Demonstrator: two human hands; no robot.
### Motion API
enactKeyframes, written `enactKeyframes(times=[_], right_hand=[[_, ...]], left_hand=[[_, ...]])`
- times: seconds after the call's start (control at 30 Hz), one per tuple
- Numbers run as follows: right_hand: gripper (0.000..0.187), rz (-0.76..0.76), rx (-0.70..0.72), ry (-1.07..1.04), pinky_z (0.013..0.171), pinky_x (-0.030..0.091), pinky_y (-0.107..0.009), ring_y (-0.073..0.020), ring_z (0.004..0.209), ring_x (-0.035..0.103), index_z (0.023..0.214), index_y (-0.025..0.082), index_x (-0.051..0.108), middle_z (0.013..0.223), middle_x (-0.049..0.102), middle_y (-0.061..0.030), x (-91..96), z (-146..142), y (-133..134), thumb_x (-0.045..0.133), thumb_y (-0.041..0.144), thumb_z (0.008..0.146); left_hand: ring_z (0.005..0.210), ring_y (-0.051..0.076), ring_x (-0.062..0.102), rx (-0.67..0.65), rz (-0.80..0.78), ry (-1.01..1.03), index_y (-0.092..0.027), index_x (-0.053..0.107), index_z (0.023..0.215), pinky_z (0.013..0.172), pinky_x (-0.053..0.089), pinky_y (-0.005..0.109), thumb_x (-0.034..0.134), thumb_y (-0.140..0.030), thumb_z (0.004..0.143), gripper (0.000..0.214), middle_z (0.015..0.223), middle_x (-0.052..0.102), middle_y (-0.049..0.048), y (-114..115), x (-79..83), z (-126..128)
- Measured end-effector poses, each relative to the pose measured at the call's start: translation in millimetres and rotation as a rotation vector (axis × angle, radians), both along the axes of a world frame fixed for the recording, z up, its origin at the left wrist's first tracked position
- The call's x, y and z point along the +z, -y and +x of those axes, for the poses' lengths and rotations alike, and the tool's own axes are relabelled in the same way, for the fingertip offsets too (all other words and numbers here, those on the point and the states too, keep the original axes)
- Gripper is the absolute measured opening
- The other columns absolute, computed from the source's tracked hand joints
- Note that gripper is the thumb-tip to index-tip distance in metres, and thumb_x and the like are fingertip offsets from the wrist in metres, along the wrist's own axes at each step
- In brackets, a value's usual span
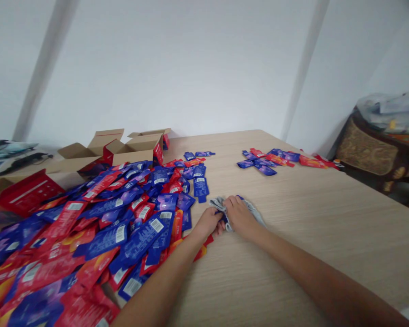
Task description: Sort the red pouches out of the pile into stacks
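One crumpled grey fabric cloth (255, 211), near centre, bunched around what we take, through blur, for a flat blue sachet (240, 197). Left hand (209, 222): curled closed on the cloth; right hand (237, 214): folded over it, apparently steadying. Left: heaped red-and-blue glossy sachets (122, 227). Right: pale wood-grain tabletop (327, 236), roomy to its slanting edge.

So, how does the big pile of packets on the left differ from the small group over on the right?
Size: the big pile holds far more packets than the small group.
Layering: the big pile is heaped several deep, while the small group lies nearly flat, packets partly overlapping.
Place: the big pile sits by the open boxes; the small group lies near the table's far right edge.
Both mix red and blue packets.
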State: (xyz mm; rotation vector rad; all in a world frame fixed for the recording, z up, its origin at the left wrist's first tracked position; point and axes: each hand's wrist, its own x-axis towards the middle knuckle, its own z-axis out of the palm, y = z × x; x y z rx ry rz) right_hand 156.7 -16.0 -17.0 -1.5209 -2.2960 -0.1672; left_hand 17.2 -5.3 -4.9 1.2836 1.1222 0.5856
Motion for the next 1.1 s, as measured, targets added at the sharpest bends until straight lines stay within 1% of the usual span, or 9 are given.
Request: enactKeyframes(times=[0.17,0.27,0.47,0.57,0.63,0.77,0.83,1.0,1.1], right_hand=[[0.027,-0.044,-0.297,-0.044,0.085,0.035,-0.035,-0.0253,0.097,0.047,0.105,0.011,0.056,0.103,0.056,-0.0145,-7.1,46,-31,0.038,0.008,0.085],[0.022,-0.025,-0.364,-0.217,0.085,0.035,-0.034,-0.0245,0.097,0.049,0.099,0.012,0.058,0.1,0.059,-0.0141,-14.4,75,-43,0.041,0.011,0.084],[0.028,0.035,-0.456,-0.441,0.077,0.042,-0.031,-0.0215,0.089,0.056,0.102,0.013,0.053,0.093,0.061,-0.0113,-12.3,101,-51,0.029,0.02,0.089],[0.028,0.084,-0.408,-0.512,0.079,0.043,-0.032,-0.0213,0.09,0.056,0.103,0.014,0.051,0.095,0.06,-0.0108,-6.5,88,-44,0.027,0.023,0.09],[0.024,0.132,-0.272,-0.525,0.084,0.042,-0.033,-0.0217,0.095,0.054,0.103,0.015,0.05,0.099,0.058,-0.0112,-3.8,65,-29,0.032,0.021,0.089],[0.022,0.041,0.024,-0.234,0.086,0.039,-0.033,-0.022,0.095,0.049,0.1,0.018,0.053,0.098,0.057,-0.0087,-0.3,11,1,0.039,0.011,0.085],[0.022,0.006,0.025,-0.091,0.087,0.037,-0.034,-0.0234,0.096,0.048,0.1,0.019,0.055,0.1,0.057,-0.0091,1.4,2,3,0.042,0.01,0.084],[0.026,-0.041,-0.207,-0.001,0.087,0.035,-0.034,-0.0243,0.098,0.046,0.108,0.014,0.054,0.102,0.056,-0.0125,2.1,20,-11,0.039,0.009,0.087],[0.025,-0.037,-0.131,0.016,0.086,0.034,-0.034,-0.0241,0.097,0.046,0.105,0.015,0.055,0.102,0.055,-0.0116,1.9,14,-3,0.041,0.008,0.086]], left_hand=[[0.027,0.006,0.045,0.032,-0.026,0.069,-0.015,0.051,0.073,0.03,0.031,0.014,0.052,-0.026,0.083,0.015,0.044,0.056,-0.0046,0,3.2,-4],[0.032,0.007,0.049,0.064,0.01,0.122,-0.014,0.056,0.086,0.033,0.035,0.015,0.05,-0.022,0.081,0.011,0.05,0.058,-0.0041,-4,4.7,-9],[0.043,0.006,0.051,0.123,0.079,-0.002,-0.012,0.063,0.109,0.046,0.04,0.016,0.043,0.001,0.064,0.051,0.053,0.058,-0.0044,-12,4.4,-14],[0.042,0.007,0.05,0.112,0.008,-0.034,-0.009,0.06,0.112,0.045,0.038,0.016,0.045,0.001,0.063,0.052,0.05,0.058,-0.004,-12,2.9,-12],[0.038,0.007,0.049,0.106,-0.002,-0.004,-0.01,0.059,0.109,0.042,0.036,0.016,0.05,-0.002,0.064,0.046,0.049,0.057,-0.0049,-10,2.3,-10],[0.032,0.006,0.045,0.052,0.115,0.072,-0.012,0.057,0.091,0.036,0.034,0.016,0.06,-0.005,0.063,0.029,0.046,0.053,-0.0082,-4,2.4,-7],[0.029,0.006,0.043,0.039,0.125,0.063,-0.013,0.054,0.089,0.033,0.032,0.016,0.06,-0.005,0.064,0.027,0.043,0.051,-0.0095,-3,2.6,-6],[0.028,0.006,0.044,0.144,0.055,0.031,-0.014,0.048,0.099,0.033,0.032,0.015,0.061,-0.006,0.065,0.038,0.046,0.051,-0.0122,-4,2.2,-10],[0.03,0.007,0.046,0.092,0.024,0.025,-0.013,0.052,0.091,0.033,0.034,0.016,0.063,-0.009,0.064,0.029,0.044,0.051,-0.0103,-6,-0.1,-11]])
